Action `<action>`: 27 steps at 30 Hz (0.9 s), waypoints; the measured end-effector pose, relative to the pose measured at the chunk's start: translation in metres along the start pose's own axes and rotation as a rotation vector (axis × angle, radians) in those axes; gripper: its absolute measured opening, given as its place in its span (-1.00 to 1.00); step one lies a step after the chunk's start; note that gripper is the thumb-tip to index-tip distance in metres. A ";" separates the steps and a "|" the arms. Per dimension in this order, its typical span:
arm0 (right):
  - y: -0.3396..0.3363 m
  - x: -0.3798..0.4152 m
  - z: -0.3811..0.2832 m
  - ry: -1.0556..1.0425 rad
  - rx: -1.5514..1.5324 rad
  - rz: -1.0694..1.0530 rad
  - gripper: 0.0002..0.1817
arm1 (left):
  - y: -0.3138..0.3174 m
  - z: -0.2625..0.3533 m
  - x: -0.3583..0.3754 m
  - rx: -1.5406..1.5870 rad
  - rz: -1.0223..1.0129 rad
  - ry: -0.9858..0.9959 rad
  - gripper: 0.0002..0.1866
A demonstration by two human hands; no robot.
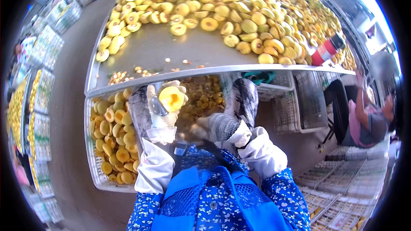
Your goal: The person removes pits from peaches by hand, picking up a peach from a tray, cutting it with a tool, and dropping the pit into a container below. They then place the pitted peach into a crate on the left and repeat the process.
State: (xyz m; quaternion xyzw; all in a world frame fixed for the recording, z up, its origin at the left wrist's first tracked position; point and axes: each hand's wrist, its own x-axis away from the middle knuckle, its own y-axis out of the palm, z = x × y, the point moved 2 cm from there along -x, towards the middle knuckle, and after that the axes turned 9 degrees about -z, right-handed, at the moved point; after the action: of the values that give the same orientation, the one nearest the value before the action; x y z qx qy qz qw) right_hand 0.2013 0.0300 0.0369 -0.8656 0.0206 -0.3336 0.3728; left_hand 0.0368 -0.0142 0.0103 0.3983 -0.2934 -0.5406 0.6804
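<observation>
My left hand (159,117), in a pale glove with a dark grey patch by the thumb, is closed around a yellow peach half (171,99). Its cut face points up and shows a round hollow. To the right, my right hand (220,127) wears a grey-and-white knitted glove. Motion smears its fingers, so what they hold, if anything, is hidden. Below and between the hands lies a mass of yellow peach pieces (201,98). Beside my left hand, a white crate (95,175) is filled with peach halves (123,155).
A metal table (171,51) in front carries a large heap of peach halves (192,6). Small brownish bits (120,77) lie along its raised edge. A red-and-black container (327,50) stands at right. Crates (299,102) and a seated person (368,119) are further right.
</observation>
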 end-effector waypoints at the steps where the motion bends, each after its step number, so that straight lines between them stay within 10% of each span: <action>1: 0.017 -0.020 0.021 0.057 0.019 0.094 -0.53 | 0.004 0.011 0.005 -0.111 0.125 0.074 -0.47; 5: 0.039 -0.030 0.037 -0.073 -0.284 0.446 -0.54 | -0.061 0.080 0.058 -0.948 0.509 0.414 -0.73; 6: 0.040 -0.030 0.034 -0.066 -0.323 0.444 -0.53 | -0.087 0.103 0.082 -1.790 0.612 0.675 -0.76; 7: 0.046 -0.033 0.035 -0.064 -0.349 0.433 -0.52 | -0.138 0.124 0.111 -1.588 0.861 0.469 -0.75; 8: 0.051 -0.037 0.034 -0.065 -0.376 0.419 -0.51 | -0.147 0.147 0.138 -2.156 1.068 0.308 -0.71; 10: 0.049 -0.044 0.027 -0.002 -0.273 0.333 -0.49 | -0.208 0.171 0.204 -2.274 1.248 0.049 -0.59; 11: 0.051 -0.050 0.024 0.017 -0.225 0.284 -0.48 | -0.321 0.174 0.273 -2.560 1.245 -0.111 -0.51; 12: 0.041 -0.048 0.016 0.038 -0.188 0.208 -0.50 | -0.329 0.175 0.296 -2.547 1.152 -0.936 -0.44; 14: 0.042 -0.057 0.017 0.006 -0.238 0.163 -0.54 | -0.277 0.192 0.300 -2.800 1.056 -0.707 -0.49; 16: 0.064 -0.070 0.030 -0.451 -0.041 0.409 -0.58 | -0.196 0.221 0.217 -2.710 1.005 -0.528 -0.59; 17: 0.054 -0.065 0.022 -0.465 -0.147 0.393 -0.60 | -0.174 0.225 0.168 -2.806 0.812 0.212 -0.72; 18: 0.033 -0.059 0.009 -0.121 -0.513 0.143 -0.59 | -0.118 0.223 0.100 -2.549 0.681 0.144 -0.76; 20: 0.038 -0.067 0.015 -0.147 -0.612 0.097 -0.54 | -0.016 0.185 -0.024 -2.126 0.393 0.419 -0.73; 22: 0.039 -0.072 0.027 -0.103 -0.506 0.100 -0.48 | 0.012 0.144 -0.133 -2.066 0.263 0.259 -0.65; 23: 0.047 -0.078 0.039 -0.117 -0.535 0.152 -0.45 | 0.013 0.119 -0.188 -2.301 0.007 0.582 -0.61; 27: 0.088 -0.105 0.084 -0.195 -0.669 0.295 -0.43 | 0.042 0.031 -0.348 -2.602 -0.046 0.049 -0.48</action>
State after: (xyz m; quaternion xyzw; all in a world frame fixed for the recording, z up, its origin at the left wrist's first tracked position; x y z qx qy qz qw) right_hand 0.1883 0.0492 -0.1218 -0.9549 0.2173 -0.1671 0.1137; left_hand -0.0524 0.3200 0.0735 -0.5347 0.4620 -0.4311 0.5610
